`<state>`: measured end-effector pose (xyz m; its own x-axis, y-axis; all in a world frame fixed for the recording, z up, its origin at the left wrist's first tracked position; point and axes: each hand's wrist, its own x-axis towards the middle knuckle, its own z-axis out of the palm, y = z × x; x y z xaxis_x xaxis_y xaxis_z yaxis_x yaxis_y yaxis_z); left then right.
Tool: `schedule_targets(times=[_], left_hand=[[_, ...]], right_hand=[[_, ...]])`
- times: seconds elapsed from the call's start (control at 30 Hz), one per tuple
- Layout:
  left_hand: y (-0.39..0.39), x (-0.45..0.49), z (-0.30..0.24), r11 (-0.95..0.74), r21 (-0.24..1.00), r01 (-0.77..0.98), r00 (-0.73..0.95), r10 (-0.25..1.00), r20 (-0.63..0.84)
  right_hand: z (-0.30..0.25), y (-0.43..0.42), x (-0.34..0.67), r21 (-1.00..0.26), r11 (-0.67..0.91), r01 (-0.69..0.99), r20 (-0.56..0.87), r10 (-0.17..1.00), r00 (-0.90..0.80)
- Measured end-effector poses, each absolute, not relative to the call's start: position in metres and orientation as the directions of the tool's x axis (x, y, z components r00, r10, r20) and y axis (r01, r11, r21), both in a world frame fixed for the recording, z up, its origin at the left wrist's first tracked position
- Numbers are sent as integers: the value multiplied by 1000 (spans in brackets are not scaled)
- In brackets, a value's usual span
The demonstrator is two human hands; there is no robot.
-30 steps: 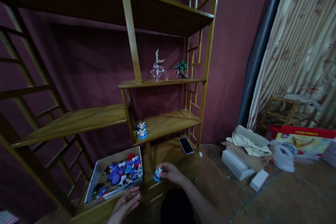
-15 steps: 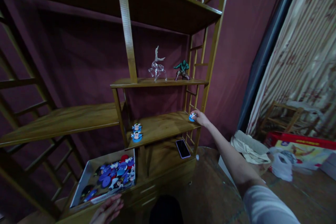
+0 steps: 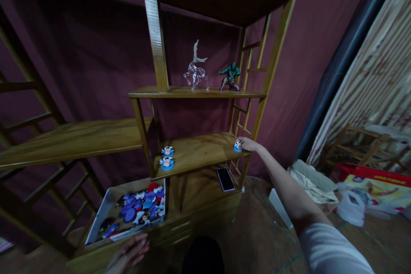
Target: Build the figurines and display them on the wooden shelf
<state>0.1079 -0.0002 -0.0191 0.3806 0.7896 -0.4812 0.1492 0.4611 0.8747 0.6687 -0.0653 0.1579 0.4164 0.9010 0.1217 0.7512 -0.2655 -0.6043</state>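
Right hand [image 3: 249, 144] pinched a figure [image 3: 238, 146] upright at the shelf's [image 3: 199, 154] right edge. Left hand [image 3: 128, 253] lay flat, fingers together, seemingly bracing.

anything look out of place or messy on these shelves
A phone lies flat on the lowest shelf, odd among figurines. Figurines in the white box are jumbled, unlike the neat pair above. The right hand holds a blue-based figurine at the middle shelf edge.
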Motion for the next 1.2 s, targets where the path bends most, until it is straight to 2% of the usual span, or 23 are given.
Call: schedule_targets(times=[0.3,0.47,0.63,0.83,1.1,1.2], left_hand=[[0,103,-14,402,890,215,394,798,-456],[-3,98,-10,397,898,188,372,818,-440],[4,85,-18,413,896,166,374,814,-444],[9,74,-18,430,889,160,373,807,-458],[18,62,-30,449,889,95,378,810,-449],[17,59,-30,434,896,92,379,817,-435]], right_hand=[[166,-69,668,-565,-297,770,39,922,385],[160,-72,666,-602,-225,766,72,941,332],[153,-69,666,-662,-193,724,115,929,352],[157,-72,659,-661,-171,731,157,921,357],[165,-76,652,-702,-212,680,90,920,381],[172,-78,645,-727,-174,664,140,909,392]])
